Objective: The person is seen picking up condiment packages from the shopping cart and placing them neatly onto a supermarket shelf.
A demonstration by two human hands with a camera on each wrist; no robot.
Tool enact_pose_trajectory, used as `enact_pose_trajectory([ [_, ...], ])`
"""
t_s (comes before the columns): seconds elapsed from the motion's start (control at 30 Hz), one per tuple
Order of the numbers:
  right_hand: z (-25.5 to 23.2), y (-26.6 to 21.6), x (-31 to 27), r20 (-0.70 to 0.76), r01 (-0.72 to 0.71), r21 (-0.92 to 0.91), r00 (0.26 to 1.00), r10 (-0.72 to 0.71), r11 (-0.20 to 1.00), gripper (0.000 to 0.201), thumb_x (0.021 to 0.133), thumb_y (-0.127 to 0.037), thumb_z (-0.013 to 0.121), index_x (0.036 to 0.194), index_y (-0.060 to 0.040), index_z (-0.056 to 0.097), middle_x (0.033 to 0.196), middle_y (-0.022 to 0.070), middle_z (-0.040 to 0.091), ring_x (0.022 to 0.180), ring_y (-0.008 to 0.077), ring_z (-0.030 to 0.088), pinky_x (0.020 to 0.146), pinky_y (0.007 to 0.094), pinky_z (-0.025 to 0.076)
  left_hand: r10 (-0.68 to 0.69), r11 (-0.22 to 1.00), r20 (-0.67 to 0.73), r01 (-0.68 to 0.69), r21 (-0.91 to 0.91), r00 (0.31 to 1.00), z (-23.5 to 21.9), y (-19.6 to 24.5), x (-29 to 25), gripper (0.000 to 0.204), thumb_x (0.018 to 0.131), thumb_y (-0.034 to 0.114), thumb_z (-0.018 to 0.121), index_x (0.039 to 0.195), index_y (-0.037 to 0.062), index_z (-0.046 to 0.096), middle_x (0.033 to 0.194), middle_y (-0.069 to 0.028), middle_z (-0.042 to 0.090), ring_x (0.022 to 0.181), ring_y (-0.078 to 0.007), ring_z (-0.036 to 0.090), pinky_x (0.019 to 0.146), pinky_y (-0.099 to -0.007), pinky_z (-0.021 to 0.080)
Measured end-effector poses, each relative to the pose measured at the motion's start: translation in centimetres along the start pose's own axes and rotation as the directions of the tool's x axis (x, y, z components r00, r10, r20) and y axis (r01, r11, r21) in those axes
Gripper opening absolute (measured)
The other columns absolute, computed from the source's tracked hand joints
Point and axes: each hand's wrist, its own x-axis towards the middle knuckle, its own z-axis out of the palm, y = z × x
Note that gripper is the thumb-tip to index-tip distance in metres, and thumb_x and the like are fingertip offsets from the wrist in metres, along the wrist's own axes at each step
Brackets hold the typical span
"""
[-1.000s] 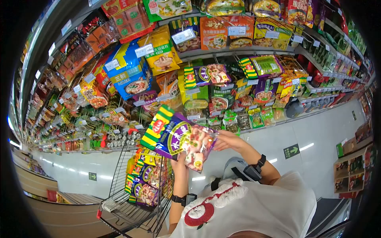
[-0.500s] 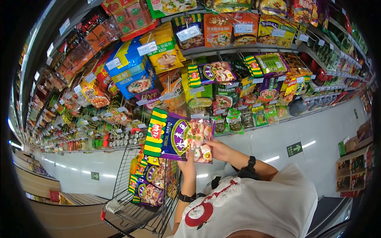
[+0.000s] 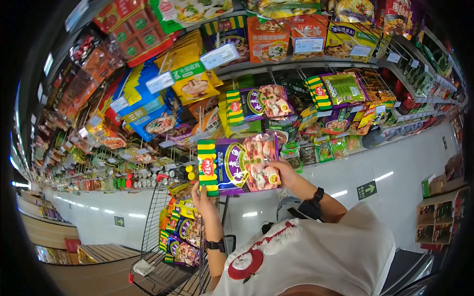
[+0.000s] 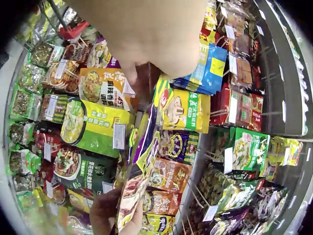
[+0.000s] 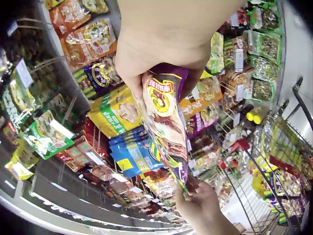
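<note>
A purple packet (image 3: 239,164) with a green-and-yellow striped end is held up level in front of the shelves. The left hand (image 3: 205,203) pinches its striped end at the lower left corner. At the other end the right hand (image 3: 287,174) grips the right edge, thumb on the front. Seen edge-on in the left wrist view, the packet (image 4: 139,169) runs between the left hand (image 4: 146,36) above and the right hand (image 4: 115,215) below. In the right wrist view the right hand (image 5: 164,44) is wrapped round the packet's end (image 5: 166,115), and the left hand (image 5: 200,203) holds the far end.
A wire shopping cart (image 3: 148,224) stands at the lower left, with similar purple packets (image 3: 183,250) inside. Hooks of hanging packets fill the shelves, among them a striped purple one (image 3: 259,102) just above the held packet. Price tags (image 3: 219,55) stick out from the hooks. Boxes (image 3: 437,217) stand far right.
The left hand has moved from the packet's lower middle to its striped left end. The packet has turned from tilted to nearly level and shifted right. The view has come nearer to the shelves.
</note>
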Motion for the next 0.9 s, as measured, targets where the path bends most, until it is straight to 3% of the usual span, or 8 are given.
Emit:
enact_pose_trajectory([
  [0.17,-1.8,-7.0,4.8,-0.037,0.150,-0.079,0.988,-0.153,0.986,0.025,0.079,-0.010,0.055,0.103,-0.0023,0.054,0.090,0.0054,0.060,0.078,0.0134,0.059,0.068,0.0269,0.049,0.055,0.993,0.119,-0.067,0.097,0.991,5.6,-2.8,5.9,0.022,0.084,0.009,0.053,0.104,0.0015,0.049,0.088,-0.0057,0.058,0.068,-0.0111,0.057,0.053,-0.0216,0.048],
  [0.33,-3.4,-14.5,8.8,-0.062,0.177,-0.204,0.979,-0.193,0.963,0.024,0.083,-0.019,0.053,0.100,-0.0015,0.055,0.088,0.0062,0.061,0.076,0.0133,0.061,0.064,0.0258,0.050,0.046,0.981,0.223,-0.086,0.174,0.974,12.3,-5.4,11.3,0.022,0.084,0.009,0.053,0.103,-0.0008,0.049,0.087,-0.0073,0.059,0.068,-0.0121,0.059,0.051,-0.0224,0.050],
  [0.5,-5.7,-17.8,14.0,0.002,0.296,-0.317,0.950,-0.311,0.901,0.026,0.082,-0.024,0.057,0.093,-0.0005,0.058,0.084,0.0049,0.060,0.072,0.0104,0.057,0.063,0.0237,0.046,0.057,0.973,0.241,-0.108,0.204,0.969,17.1,-6.9,14.8,0.022,0.084,0.010,0.052,0.103,-0.0008,0.049,0.086,-0.0076,0.059,0.066,-0.0136,0.060,0.053,-0.0239,0.052],
  [0.63,-7.8,-18.4,18.2,0.053,0.360,-0.444,0.925,-0.377,0.821,0.026,0.082,-0.023,0.058,0.092,0.0011,0.058,0.083,0.0031,0.059,0.075,0.0082,0.053,0.067,0.0236,0.043,0.055,0.948,0.224,-0.121,0.294,0.973,17.5,-10.1,17.5,0.020,0.085,0.008,0.049,0.104,-0.0001,0.048,0.087,-0.0085,0.058,0.070,-0.0148,0.060,0.054,-0.0257,0.053],
  [0.73,-8.7,-18.3,20.3,0.075,0.416,-0.672,0.861,-0.502,0.613,0.028,0.078,-0.024,0.057,0.091,0.0009,0.058,0.083,0.0072,0.060,0.076,0.0149,0.054,0.068,0.0288,0.042,0.007,0.932,0.175,-0.070,0.356,0.985,17.9,-10.6,17.6,0.019,0.085,0.005,0.047,0.103,-0.0007,0.049,0.089,-0.0088,0.058,0.073,-0.0152,0.059,0.055,-0.0268,0.053],
  [0.83,-8.9,-19.2,20.2,0.068,0.282,-0.898,0.847,-0.527,0.337,0.034,0.075,-0.031,0.058,0.088,0.0004,0.057,0.080,0.0154,0.061,0.074,0.0285,0.059,0.066,0.0363,0.045,0.027,0.943,0.176,-0.084,0.322,0.984,17.5,-11.2,17.8,0.018,0.085,0.005,0.047,0.101,-0.0001,0.051,0.090,-0.0099,0.058,0.072,-0.0155,0.060,0.055,-0.0251,0.051],
  [0.87,-8.8,-19.4,19.8,0.071,0.227,-0.945,0.846,-0.529,0.235,0.036,0.074,-0.033,0.058,0.088,0.0003,0.056,0.079,0.0178,0.061,0.073,0.0330,0.060,0.066,0.0389,0.046,0.009,0.932,0.206,-0.083,0.353,0.979,17.1,-11.3,17.9,0.023,0.083,0.004,0.049,0.105,-0.0010,0.051,0.093,-0.0137,0.058,0.077,-0.0198,0.060,0.058,-0.0242,0.050],
  [0.9,-7.9,-19.8,18.9,0.038,0.145,-0.976,0.850,-0.526,0.163,0.037,0.074,-0.033,0.057,0.090,0.0005,0.054,0.078,0.0187,0.061,0.073,0.0349,0.059,0.065,0.0407,0.046,0.091,0.879,0.231,-0.187,0.438,0.969,16.6,-12.0,18.4,0.025,0.083,0.005,0.050,0.107,-0.0014,0.050,0.093,-0.0129,0.058,0.077,-0.0186,0.059,0.059,-0.0251,0.050],
])
